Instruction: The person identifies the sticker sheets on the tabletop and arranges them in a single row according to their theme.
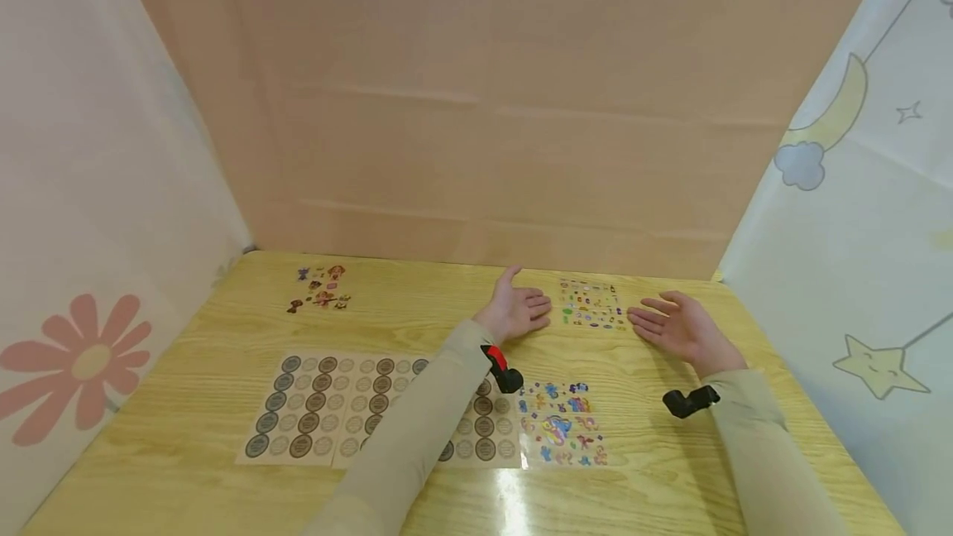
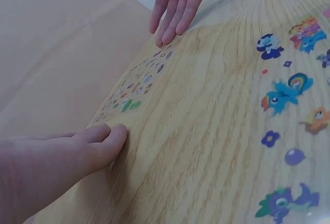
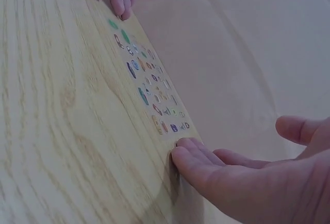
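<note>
A clear sticker sheet with small colourful pictures lies near the table's back edge, between the two hands. To its left is my left hand, palm turned inward, fingers straight and holding nothing. My right hand mirrors it on the other side, its fingers extended towards the sheet's right edge. In the right wrist view, the fingertips of the right hand are just short of the sticker sheet. The left wrist view has the left hand beside the sheet's near end.
A pony sticker sheet lies nearer the front. Beige sheets of round brown labels spread to its left, partly under the left forearm. Cartoon dog stickers lie at the back left. Cloth walls enclose the wooden table.
</note>
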The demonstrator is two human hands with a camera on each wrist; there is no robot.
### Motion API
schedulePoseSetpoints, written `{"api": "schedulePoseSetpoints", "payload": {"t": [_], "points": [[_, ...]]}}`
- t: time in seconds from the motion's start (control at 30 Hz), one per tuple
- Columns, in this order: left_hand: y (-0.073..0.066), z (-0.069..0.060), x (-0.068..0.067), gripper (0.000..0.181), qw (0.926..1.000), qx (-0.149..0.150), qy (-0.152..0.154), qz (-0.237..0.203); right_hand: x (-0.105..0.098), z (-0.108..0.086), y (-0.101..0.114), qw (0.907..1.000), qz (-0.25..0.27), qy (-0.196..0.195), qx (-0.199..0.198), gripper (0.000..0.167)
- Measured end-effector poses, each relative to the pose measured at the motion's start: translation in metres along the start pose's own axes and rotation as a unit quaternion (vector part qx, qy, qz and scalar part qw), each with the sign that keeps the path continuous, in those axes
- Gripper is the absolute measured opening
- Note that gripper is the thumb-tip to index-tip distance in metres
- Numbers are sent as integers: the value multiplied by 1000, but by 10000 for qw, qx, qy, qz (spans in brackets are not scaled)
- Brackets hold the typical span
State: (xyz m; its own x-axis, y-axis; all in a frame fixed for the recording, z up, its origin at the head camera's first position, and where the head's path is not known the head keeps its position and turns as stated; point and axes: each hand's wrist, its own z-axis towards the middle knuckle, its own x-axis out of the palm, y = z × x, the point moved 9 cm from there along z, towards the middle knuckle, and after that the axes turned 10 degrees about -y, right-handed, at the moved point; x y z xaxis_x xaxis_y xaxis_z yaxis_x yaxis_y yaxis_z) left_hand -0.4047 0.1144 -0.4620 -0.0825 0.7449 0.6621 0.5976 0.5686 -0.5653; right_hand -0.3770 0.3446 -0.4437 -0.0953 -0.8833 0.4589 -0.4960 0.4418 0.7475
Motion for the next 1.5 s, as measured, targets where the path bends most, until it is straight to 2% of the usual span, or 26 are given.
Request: {"api": "schedulePoseSetpoints", "payload": {"t": [0.3, 0.4, 0.63, 0.73, 0.83, 0.97, 1.07, 1.2, 1.37, 1.5], "points": [[6, -3, 9, 90, 9990, -196, 258, 312, 10, -1, -1, 9988, -470, 102, 91, 74], [8, -3, 12, 90, 9985, -221, 310, 387, 10, 0, -2, 9979, -640, -23, 129, 74], [9, -4, 9, 88, 9988, -178, 199, 410, 8, 0, -1, 9919, -1225, -310, 123, 74], [9, -5, 8, 87, 9989, -184, 218, 376, 7, 1, -1, 9882, -1489, -348, 57, 72], [9, -7, 10, 87, 9989, -252, 263, 288, 7, 3, 0, 9850, -1680, -390, -70, 58], [13, -9, 14, 85, 9979, -463, 399, 213, 7, 6, -1, 9789, -1968, -474, -274, 50], [19, -9, 18, 84, 9960, -638, 569, 255, 6, 8, -4, 9689, -2384, -547, -380, 58], [27, -11, 21, 86, 9935, -816, 744, 262, 5, 8, -6, 9610, -2654, -645, -445, 59], [35, -15, 23, 93, 9925, -934, 731, 284, 10, -1, -9, 9666, -2452, -500, -550, 46], [37, -19, 24, 89, 9929, -775, 626, 650, 19, -13, -9, 9707, -2289, -226, -697, 29]]}}
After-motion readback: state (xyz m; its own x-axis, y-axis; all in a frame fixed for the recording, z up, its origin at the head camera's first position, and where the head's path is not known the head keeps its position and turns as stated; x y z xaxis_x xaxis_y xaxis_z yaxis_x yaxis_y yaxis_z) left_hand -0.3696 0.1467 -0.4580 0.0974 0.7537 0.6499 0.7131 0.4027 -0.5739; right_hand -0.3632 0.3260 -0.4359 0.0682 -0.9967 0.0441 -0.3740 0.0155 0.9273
